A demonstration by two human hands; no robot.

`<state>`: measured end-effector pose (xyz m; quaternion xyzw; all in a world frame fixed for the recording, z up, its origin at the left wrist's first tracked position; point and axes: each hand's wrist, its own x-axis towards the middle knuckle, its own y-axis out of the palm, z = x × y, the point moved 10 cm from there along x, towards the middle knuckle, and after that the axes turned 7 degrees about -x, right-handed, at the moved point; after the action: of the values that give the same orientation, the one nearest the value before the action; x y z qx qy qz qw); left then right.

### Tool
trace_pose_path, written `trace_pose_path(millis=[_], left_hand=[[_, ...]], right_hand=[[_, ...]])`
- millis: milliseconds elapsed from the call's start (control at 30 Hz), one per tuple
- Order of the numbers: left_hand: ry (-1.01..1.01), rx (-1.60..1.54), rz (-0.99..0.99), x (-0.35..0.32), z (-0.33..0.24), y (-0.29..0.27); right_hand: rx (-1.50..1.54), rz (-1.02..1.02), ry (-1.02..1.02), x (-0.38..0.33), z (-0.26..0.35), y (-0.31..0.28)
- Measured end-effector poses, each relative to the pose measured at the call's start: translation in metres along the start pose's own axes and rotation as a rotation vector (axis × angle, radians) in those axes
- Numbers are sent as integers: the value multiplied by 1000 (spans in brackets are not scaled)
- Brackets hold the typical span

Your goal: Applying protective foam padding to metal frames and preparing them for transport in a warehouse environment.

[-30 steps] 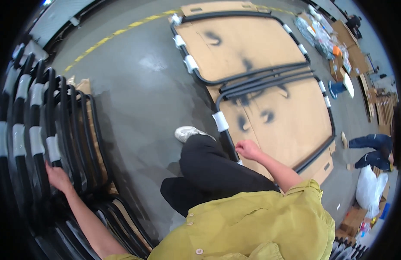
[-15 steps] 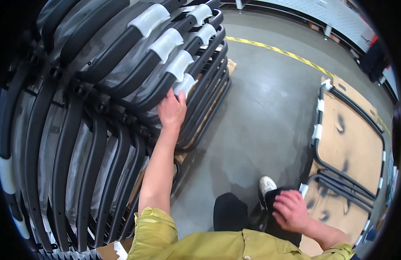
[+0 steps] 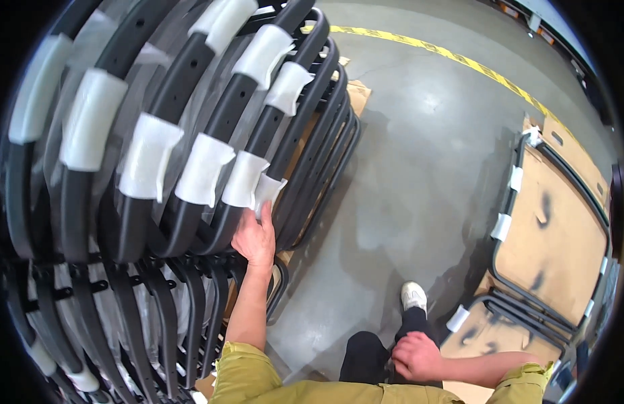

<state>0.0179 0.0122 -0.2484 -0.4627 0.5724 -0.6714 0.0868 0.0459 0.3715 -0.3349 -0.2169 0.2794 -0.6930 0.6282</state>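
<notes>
My left hand (image 3: 254, 238) reaches to the lowest visible frame of a tall stack of black bent-tube metal frames (image 3: 221, 225). Its thumb points up against a white foam wrap (image 3: 265, 192) on that tube, and the other fingers curl round the tube, partly hidden. More white foam wraps (image 3: 205, 170) cover the neighbouring tubes, with clear plastic film between the frames. Down by my thigh, my right hand (image 3: 417, 357) hangs with its fingers curled in and nothing visible in it.
On the right, black tube frames with white wraps lie on brown cardboard (image 3: 554, 209). Grey floor (image 3: 392, 182) runs between stack and cardboard. Yellow-black tape (image 3: 433, 48) crosses the floor beyond. A shelf or bench edge (image 3: 561, 27) stands at the far right.
My view has turned, so the stack shows more upright and nearer. My left hand stays at the same wrapped tube. My right hand has moved in toward my legs, its fingers more curled.
</notes>
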Motion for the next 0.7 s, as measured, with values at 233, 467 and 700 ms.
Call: trace_pose_path(millis=[233, 467, 700], left_hand=[[-189, 42, 442, 2, 13, 14], [52, -277, 1369, -160, -39, -113], [-244, -519, 1851, -305, -38, -325]], right_hand=[[-77, 199, 451, -37, -31, 11], [-93, 577, 708, -107, 35, -7], [-12, 759, 404, -129, 69, -56]])
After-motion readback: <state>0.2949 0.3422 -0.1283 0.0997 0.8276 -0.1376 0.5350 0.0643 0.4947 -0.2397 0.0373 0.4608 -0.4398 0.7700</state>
